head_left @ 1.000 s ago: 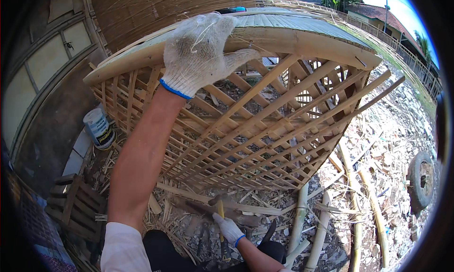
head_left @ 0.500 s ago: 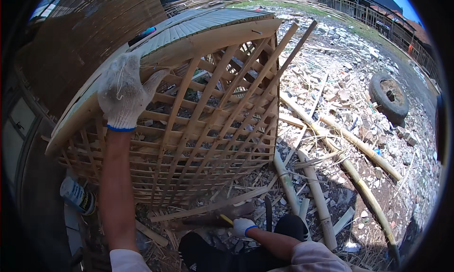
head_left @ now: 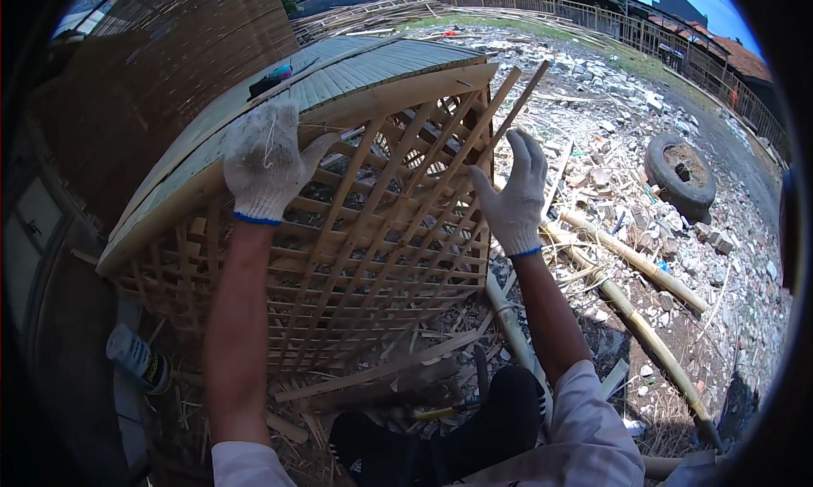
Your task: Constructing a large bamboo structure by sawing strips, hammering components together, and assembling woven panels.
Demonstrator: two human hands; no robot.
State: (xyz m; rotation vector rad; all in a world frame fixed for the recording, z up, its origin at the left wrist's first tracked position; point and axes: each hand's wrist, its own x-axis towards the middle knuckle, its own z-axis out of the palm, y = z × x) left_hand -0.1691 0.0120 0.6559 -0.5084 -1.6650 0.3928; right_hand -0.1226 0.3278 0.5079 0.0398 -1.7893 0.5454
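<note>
A large bamboo lattice panel (head_left: 373, 224) stands tilted before me, a thick split-bamboo rail (head_left: 381, 106) along its upper edge. My left hand (head_left: 267, 161), in a white knit glove with a blue cuff, grips over the rail at its left part, thumb on the near side; its fingertips are hidden. A thread or thin strip hangs across the glove's back. My right hand (head_left: 512, 195), gloved alike, is raised beside the lattice's right edge, open with fingers up and holding nothing. Whether its thumb touches the slats I cannot tell. A yellow-handled tool (head_left: 434, 413) lies on the ground by my legs.
A dark object with bright parts (head_left: 271, 79) lies on the slatted top (head_left: 339, 63). At lower left is a white-and-dark can (head_left: 140, 360). Bamboo poles (head_left: 648, 343) and rubble (head_left: 610, 157) cover the ground at right, near an old tire (head_left: 680, 175). A woven wall (head_left: 186, 55) rises at left.
My right hand has let go of the yellow-handled tool and risen from near my legs to the lattice's right edge. My left hand has shifted rightward along the rail.
</note>
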